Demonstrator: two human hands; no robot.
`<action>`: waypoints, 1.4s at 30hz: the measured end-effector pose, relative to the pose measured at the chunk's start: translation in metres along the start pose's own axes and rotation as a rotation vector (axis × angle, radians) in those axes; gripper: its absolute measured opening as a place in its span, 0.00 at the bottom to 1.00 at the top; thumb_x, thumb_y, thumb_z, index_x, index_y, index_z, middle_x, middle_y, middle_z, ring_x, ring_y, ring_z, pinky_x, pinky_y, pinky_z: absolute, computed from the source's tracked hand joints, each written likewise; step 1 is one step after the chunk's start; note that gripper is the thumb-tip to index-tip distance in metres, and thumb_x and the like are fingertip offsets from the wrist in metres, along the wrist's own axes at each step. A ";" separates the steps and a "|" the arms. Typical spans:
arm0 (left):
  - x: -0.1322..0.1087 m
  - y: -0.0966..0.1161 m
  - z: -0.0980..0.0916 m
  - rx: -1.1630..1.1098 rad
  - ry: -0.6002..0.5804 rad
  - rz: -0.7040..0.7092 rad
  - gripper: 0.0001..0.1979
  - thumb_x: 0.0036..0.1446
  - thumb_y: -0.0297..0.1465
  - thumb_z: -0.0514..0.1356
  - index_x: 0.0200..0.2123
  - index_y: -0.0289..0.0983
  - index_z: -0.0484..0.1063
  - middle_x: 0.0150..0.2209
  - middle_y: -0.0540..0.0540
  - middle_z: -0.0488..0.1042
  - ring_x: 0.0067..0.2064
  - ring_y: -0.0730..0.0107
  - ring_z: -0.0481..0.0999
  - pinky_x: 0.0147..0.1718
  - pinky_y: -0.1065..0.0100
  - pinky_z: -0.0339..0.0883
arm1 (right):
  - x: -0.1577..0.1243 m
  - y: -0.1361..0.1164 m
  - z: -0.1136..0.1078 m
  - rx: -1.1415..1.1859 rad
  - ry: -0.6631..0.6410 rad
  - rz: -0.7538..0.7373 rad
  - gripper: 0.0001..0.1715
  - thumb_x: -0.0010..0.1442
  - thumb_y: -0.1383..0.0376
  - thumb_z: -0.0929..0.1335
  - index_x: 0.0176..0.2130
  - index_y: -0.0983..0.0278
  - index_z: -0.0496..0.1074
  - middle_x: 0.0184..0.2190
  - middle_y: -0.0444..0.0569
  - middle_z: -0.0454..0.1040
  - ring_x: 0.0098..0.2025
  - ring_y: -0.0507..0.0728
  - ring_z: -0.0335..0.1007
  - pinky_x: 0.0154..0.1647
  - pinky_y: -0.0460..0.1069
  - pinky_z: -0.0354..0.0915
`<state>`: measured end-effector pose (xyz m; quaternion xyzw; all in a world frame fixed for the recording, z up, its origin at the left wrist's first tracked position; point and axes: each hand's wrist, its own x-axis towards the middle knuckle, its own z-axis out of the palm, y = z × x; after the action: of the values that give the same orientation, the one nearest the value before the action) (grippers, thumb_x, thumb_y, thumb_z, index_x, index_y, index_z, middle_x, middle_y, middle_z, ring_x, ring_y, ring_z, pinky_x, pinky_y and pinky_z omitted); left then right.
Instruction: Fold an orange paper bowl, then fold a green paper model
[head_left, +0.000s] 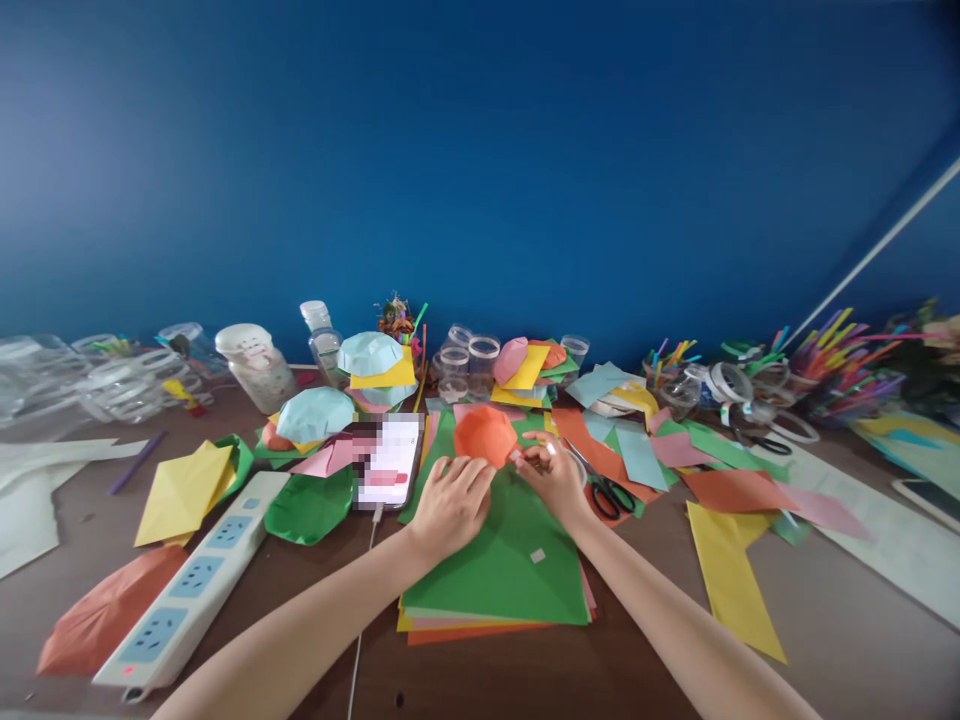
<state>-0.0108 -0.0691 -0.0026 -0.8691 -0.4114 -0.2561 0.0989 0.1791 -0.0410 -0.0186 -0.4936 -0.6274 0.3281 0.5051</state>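
A piece of orange paper (pixel 484 434) with a rounded, many-sided outline is above a stack of coloured sheets with a green sheet (pixel 495 570) on top. My left hand (pixel 454 505) is at the orange paper's lower edge, its fingers bent over and closed on it. Close to the paper's right edge, my right hand (pixel 553 470) pinches a small white piece (pixel 515 455) between thumb and finger; its other fingers are raised. Another small white square (pixel 538 555) lies on the green sheet. Black-handled scissors (pixel 611 497) rest just right of my right hand.
A phone (pixel 390 460) with a charging cable lies left of the stack, beside a white power strip (pixel 199 575). Folded paper shapes (pixel 315 415), cut strips (pixel 739 490) and clear plastic jars (pixel 480 360) crowd the table below a blue wall (pixel 480 170).
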 end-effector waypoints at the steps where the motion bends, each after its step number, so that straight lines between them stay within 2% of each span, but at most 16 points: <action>1: 0.000 0.000 -0.001 -0.014 0.018 -0.010 0.12 0.60 0.28 0.49 0.45 0.38 0.67 0.43 0.44 0.72 0.45 0.64 0.68 0.45 0.59 0.53 | -0.001 0.001 0.003 0.070 -0.016 0.023 0.20 0.52 0.60 0.67 0.45 0.62 0.61 0.28 0.45 0.74 0.29 0.55 0.73 0.30 0.49 0.69; 4: 0.001 -0.002 -0.001 -0.050 0.058 -0.043 0.10 0.61 0.29 0.50 0.41 0.38 0.69 0.39 0.45 0.74 0.41 0.66 0.70 0.43 0.61 0.53 | -0.005 0.004 0.013 0.220 -0.068 0.060 0.20 0.51 0.61 0.68 0.44 0.62 0.60 0.27 0.44 0.74 0.29 0.55 0.74 0.32 0.50 0.70; 7: 0.002 -0.004 0.001 -0.062 0.095 -0.076 0.09 0.61 0.31 0.51 0.40 0.39 0.71 0.37 0.46 0.75 0.40 0.67 0.70 0.41 0.61 0.53 | -0.011 0.001 0.021 0.239 -0.096 0.075 0.19 0.51 0.62 0.69 0.42 0.61 0.61 0.28 0.45 0.76 0.30 0.56 0.75 0.33 0.50 0.70; 12: 0.003 -0.007 0.002 -0.059 0.089 -0.108 0.10 0.61 0.33 0.52 0.33 0.40 0.73 0.32 0.48 0.76 0.38 0.67 0.69 0.38 0.62 0.53 | -0.018 -0.013 0.022 0.087 -0.106 0.014 0.16 0.53 0.64 0.67 0.43 0.61 0.64 0.31 0.45 0.76 0.31 0.55 0.75 0.35 0.50 0.70; 15: 0.003 -0.009 0.004 -0.079 0.081 -0.095 0.10 0.61 0.32 0.53 0.33 0.40 0.73 0.31 0.50 0.76 0.37 0.70 0.70 0.38 0.63 0.53 | -0.021 -0.019 0.020 -0.054 -0.109 -0.053 0.15 0.53 0.67 0.66 0.43 0.60 0.65 0.30 0.44 0.76 0.31 0.54 0.74 0.35 0.50 0.69; 21: 0.001 -0.015 0.009 -0.131 0.114 -0.027 0.09 0.60 0.33 0.54 0.32 0.40 0.74 0.31 0.50 0.77 0.37 0.70 0.70 0.39 0.62 0.52 | -0.023 -0.019 0.018 -0.205 -0.153 -0.167 0.17 0.55 0.69 0.64 0.46 0.61 0.64 0.31 0.43 0.76 0.32 0.53 0.73 0.36 0.48 0.68; 30: 0.001 -0.020 0.009 -0.139 0.050 0.004 0.08 0.58 0.31 0.55 0.33 0.40 0.74 0.32 0.49 0.76 0.38 0.70 0.70 0.38 0.63 0.54 | -0.023 -0.021 0.015 -0.261 -0.195 -0.210 0.17 0.55 0.70 0.63 0.46 0.61 0.63 0.32 0.45 0.76 0.35 0.53 0.74 0.38 0.49 0.68; 42: 0.003 -0.020 0.007 -0.275 0.026 -0.067 0.08 0.59 0.31 0.55 0.33 0.40 0.75 0.33 0.50 0.77 0.37 0.70 0.69 0.38 0.64 0.55 | -0.023 -0.021 0.014 -0.249 -0.191 -0.219 0.17 0.55 0.70 0.64 0.46 0.61 0.63 0.33 0.44 0.76 0.36 0.53 0.73 0.38 0.48 0.67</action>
<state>-0.0218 -0.0515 -0.0076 -0.8570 -0.3997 -0.3244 -0.0243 0.1596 -0.0680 -0.0109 -0.4478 -0.7582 0.2362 0.4109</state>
